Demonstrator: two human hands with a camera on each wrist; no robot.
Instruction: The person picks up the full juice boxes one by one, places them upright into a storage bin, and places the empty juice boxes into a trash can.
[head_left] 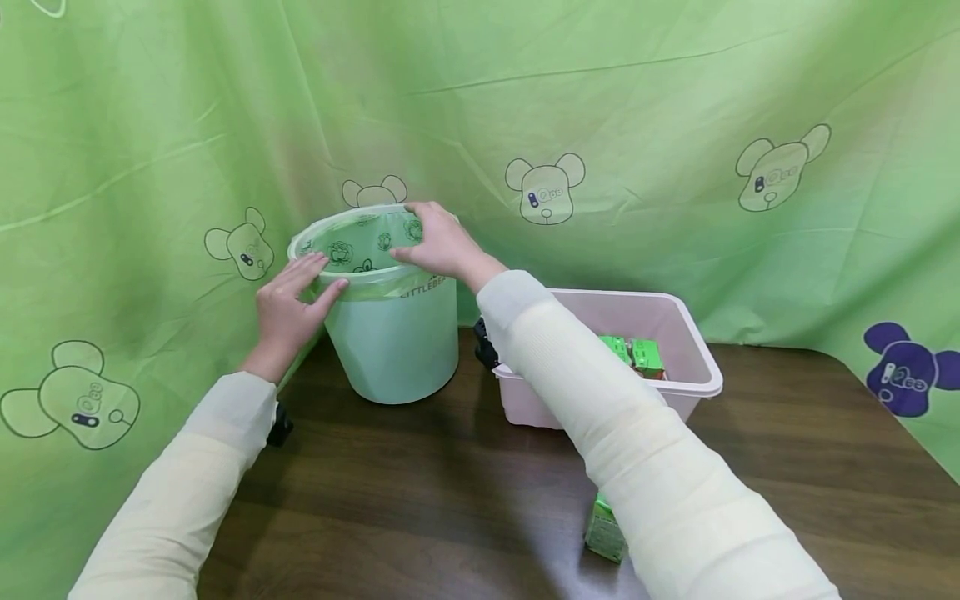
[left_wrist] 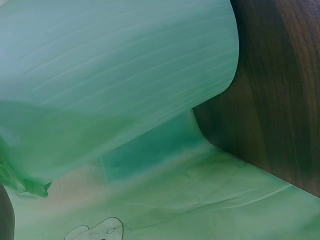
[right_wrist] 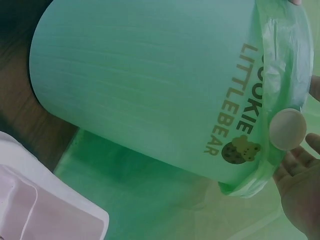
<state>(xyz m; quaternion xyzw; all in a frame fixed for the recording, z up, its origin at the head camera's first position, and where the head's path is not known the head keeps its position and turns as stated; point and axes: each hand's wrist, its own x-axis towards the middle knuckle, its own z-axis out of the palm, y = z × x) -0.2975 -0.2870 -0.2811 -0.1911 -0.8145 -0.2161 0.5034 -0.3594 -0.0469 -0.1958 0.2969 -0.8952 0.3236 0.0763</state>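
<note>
A mint-green trash can [head_left: 397, 350] stands upright at the back left, lined with a thin green trash bag [head_left: 375, 287] folded outward over its rim. My left hand [head_left: 288, 304] rests on the left front of the rim, fingers extended over the edge and thumb along the outside. Across the opening, my right hand [head_left: 438, 242] touches the right side of the rim, thumb and fingers spread apart. In the right wrist view, the fingers of the right hand [right_wrist: 300, 187] lie beside the bag's folded edge, near a round cream tab [right_wrist: 288, 129].
A pink bin [head_left: 693, 367] with several green boxes [head_left: 647, 357] stands right of the trash can. Another green box [head_left: 604, 533] sits on the dark wooden table [head_left: 420, 500], partly behind my right sleeve. A green curtain [head_left: 645, 92] with bear prints hangs close behind.
</note>
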